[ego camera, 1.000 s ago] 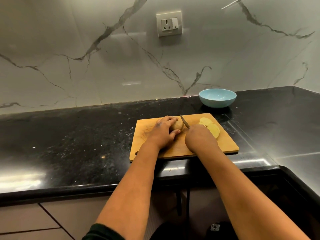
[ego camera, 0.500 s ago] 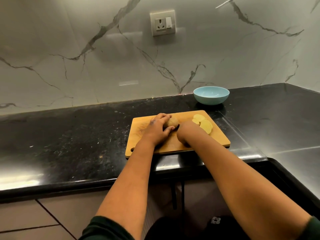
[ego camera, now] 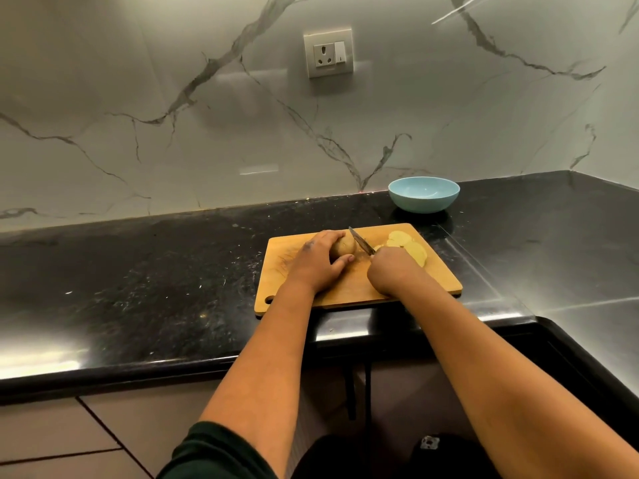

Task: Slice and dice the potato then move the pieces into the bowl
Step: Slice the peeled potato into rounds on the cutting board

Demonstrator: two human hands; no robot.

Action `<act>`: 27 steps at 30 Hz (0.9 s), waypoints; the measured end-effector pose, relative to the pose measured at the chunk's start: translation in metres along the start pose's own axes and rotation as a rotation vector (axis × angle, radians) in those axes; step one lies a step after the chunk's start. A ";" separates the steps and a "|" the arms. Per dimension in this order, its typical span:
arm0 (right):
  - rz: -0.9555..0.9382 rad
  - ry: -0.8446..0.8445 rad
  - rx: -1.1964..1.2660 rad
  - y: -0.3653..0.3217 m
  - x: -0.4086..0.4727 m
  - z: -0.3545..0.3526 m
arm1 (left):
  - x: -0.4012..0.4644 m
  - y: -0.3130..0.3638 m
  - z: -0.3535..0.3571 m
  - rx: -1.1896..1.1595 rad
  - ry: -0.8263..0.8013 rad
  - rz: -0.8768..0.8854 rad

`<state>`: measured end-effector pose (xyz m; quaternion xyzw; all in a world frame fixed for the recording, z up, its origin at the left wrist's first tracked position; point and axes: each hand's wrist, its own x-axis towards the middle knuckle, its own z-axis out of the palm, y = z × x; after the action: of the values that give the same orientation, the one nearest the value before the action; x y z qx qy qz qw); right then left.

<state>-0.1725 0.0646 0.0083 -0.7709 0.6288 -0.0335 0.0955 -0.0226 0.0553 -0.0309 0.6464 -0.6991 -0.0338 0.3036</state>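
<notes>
The left hand grips the potato; its cut end faces the right hand, which clasps the knife, blade just beside it.

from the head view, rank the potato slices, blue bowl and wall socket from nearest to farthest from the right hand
From the right hand, which holds the knife:
1. Potato slices: just beyond it, on the cutting board.
2. Blue bowl: behind the board, on the counter.
3. Wall socket: high on the backsplash.

Both forearms are bare; a dark green short sleeve shows at the left upper arm.
</notes>
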 end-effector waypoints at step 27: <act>0.001 -0.070 -0.070 0.005 -0.008 -0.026 | 0.002 -0.009 0.005 -0.044 0.040 0.002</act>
<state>-0.1836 0.0683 0.0330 -0.7744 0.6261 0.0157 0.0903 -0.0174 0.0502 -0.0382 0.6395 -0.6924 -0.0361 0.3320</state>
